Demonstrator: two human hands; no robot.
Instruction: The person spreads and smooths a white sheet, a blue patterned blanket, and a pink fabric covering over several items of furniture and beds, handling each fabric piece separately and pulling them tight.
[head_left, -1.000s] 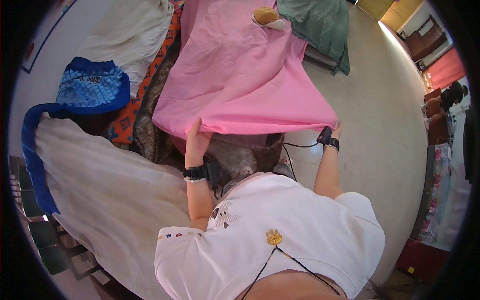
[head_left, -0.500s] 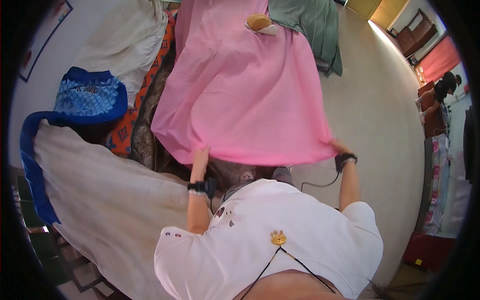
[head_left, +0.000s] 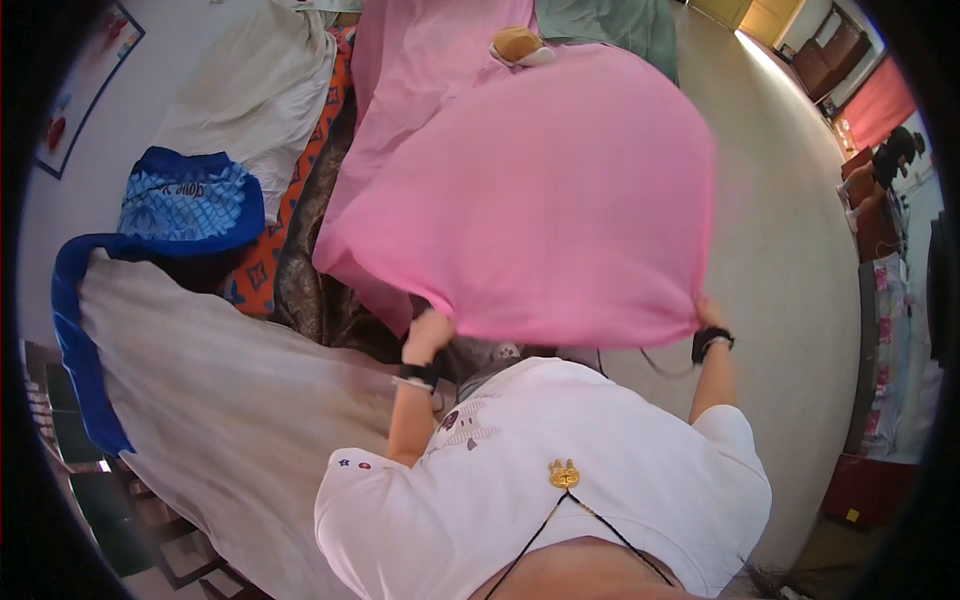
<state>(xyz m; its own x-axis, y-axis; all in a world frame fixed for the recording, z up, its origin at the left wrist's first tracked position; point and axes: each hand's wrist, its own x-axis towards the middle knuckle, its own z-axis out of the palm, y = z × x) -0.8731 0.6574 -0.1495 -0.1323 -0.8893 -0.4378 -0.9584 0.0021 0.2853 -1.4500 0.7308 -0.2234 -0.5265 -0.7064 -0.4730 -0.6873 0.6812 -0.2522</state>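
Note:
A large pink sheet (head_left: 540, 200) billows up in front of me, its near edge stretched between my two hands. My left hand (head_left: 430, 335) is closed on the sheet's near left corner. At the near right corner my right hand (head_left: 710, 314) grips the same edge, its fingers partly hidden by the cloth. Both wrists wear black bands, and a cable hangs by the right one. Farther off, the sheet lies over the bedding, and a tan and white item (head_left: 519, 47) rests on it.
Left of the sheet lie a dark brown furry blanket (head_left: 300, 270) and orange patterned bedding (head_left: 255, 275). A cream blanket with blue edging (head_left: 200, 350) spreads at my left, near a blue cushion-like bundle (head_left: 190, 200). Green cloth (head_left: 620, 35) lies far off. Another person (head_left: 890, 165) bends at far right.
The sheet's middle has puffed up with air and widened to the right. Both my hands have shifted slightly right and nearer to me, still holding the edge.

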